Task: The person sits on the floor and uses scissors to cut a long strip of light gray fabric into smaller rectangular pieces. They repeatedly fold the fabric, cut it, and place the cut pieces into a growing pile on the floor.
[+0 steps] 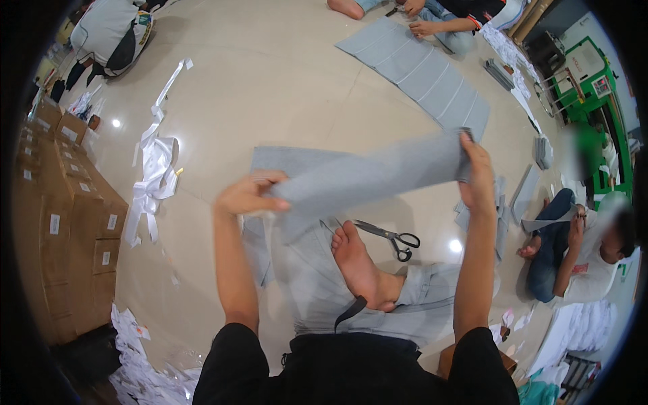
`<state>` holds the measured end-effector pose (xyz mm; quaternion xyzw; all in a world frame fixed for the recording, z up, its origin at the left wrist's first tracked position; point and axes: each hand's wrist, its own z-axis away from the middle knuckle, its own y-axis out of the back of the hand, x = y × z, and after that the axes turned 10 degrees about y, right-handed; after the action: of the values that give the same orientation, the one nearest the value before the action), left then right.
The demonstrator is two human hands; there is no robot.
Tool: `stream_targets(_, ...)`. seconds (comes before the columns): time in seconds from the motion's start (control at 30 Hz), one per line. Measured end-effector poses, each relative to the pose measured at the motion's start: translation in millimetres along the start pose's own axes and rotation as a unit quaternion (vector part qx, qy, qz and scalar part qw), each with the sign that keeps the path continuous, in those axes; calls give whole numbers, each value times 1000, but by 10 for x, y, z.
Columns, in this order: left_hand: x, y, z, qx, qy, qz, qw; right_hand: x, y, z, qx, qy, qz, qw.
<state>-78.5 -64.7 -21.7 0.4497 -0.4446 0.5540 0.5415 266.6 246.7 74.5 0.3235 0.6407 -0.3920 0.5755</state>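
Both hands are closed on one strip of grey fabric, held stretched above the floor in front of the seated person. The left hand pinches the strip's near end, fingers curled over its edge; the right hand clamps the far end, raised slightly higher, so the strip slopes upward to the right. Beneath the strip, more grey fabric pieces lie on the floor and across the lap. The person's bare foot rests over these pieces. A pair of scissors lies on the floor just right of the foot, blades part open. White ribbon lies to the left, near stacked cardboard boxes. Other seated people work at the upper and right edges, beside a long grey panel
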Motion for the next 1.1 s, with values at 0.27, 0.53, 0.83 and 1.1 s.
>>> stream_targets(0.27, -557, 1258, -465, 259, 163, -129, 943, 2091, -436, -197, 47, -33, 198, 978)
stream_targets(0.53, -1763, 915, -763, 506, 125, -208, 828, 2750, -374, -168, 22, 33, 367, 929)
stream_targets(0.83, -1600, 598, -897, 528, 113, -260, 800, 2741, -181, -194, 70, 74, 345, 933)
stream_targets(1.1, -1618, 582, -927, 528, 116, -367, 757, 2656, -175, -103, 35, 32, 382, 923)
